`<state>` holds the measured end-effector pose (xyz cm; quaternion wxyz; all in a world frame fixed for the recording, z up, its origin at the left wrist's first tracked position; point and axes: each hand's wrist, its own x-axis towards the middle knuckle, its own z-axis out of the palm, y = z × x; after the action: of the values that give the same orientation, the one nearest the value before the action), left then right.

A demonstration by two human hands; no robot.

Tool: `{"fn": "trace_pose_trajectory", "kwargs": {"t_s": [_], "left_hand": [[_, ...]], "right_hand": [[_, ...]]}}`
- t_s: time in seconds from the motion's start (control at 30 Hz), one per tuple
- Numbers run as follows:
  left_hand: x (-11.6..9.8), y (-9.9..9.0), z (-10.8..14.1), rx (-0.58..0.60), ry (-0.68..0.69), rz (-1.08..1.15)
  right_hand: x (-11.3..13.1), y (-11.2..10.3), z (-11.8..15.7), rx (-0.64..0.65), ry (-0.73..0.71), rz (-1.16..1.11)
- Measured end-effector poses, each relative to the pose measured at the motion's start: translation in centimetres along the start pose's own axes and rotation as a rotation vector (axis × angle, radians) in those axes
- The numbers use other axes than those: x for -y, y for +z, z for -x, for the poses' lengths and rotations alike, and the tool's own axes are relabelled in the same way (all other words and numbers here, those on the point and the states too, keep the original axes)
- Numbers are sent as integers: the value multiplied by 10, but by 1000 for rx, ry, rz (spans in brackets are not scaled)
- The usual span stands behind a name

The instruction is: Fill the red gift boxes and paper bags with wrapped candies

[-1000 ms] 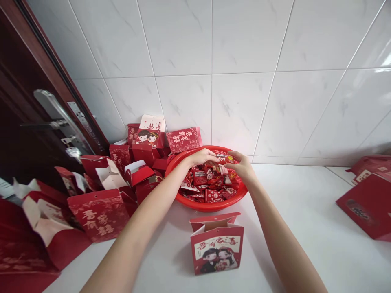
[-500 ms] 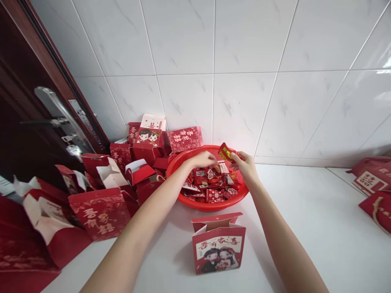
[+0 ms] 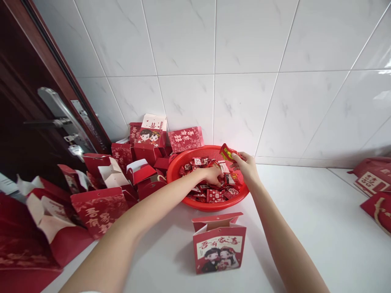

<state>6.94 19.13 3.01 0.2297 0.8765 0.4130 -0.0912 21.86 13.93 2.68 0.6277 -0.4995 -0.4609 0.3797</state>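
Note:
A red perforated plastic basket (image 3: 176,167) holds many small wrapped candies (image 3: 215,195), mostly red and white. My left hand (image 3: 214,175) reaches down into it, its fingers curled together among the candies; whatever lies between the fingertips is hidden. Over the basket's right rim, my right hand (image 3: 247,166) pinches a red-and-yellow candy packet (image 3: 226,153) between thumb and fingers. In front of the basket stands an upright red gift box (image 3: 219,250) with a cartoon couple on its face; its top flaps are spread apart.
Several red gift boxes (image 3: 99,211), many with raised flaps, crowd the left side of the white countertop (image 3: 290,215). More red packages (image 3: 374,179) lie at the far right. A tiled wall (image 3: 241,110) rises behind, and a dark door with a metal handle (image 3: 61,118) is at left.
My left hand has moved from the back of the basket down and nearer, in among the candies. My right hand keeps hold of the candy packet, nearly unmoved.

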Motion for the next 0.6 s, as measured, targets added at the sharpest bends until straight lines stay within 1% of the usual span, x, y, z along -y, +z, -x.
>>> {"fn": "trace_pose_trajectory", "kwargs": {"t_s": [0.2,0.47,0.6], "left_hand": [[-3,1,-2,36,-24,47],[8,-11,2,94,2,108],[10,-14,4,89,39,115]], "right_hand": [[-1,-1,0,0,-12,2],[-3,0,-3,5,4,-28],[-2,0,-3,19,-1,-34]]}}
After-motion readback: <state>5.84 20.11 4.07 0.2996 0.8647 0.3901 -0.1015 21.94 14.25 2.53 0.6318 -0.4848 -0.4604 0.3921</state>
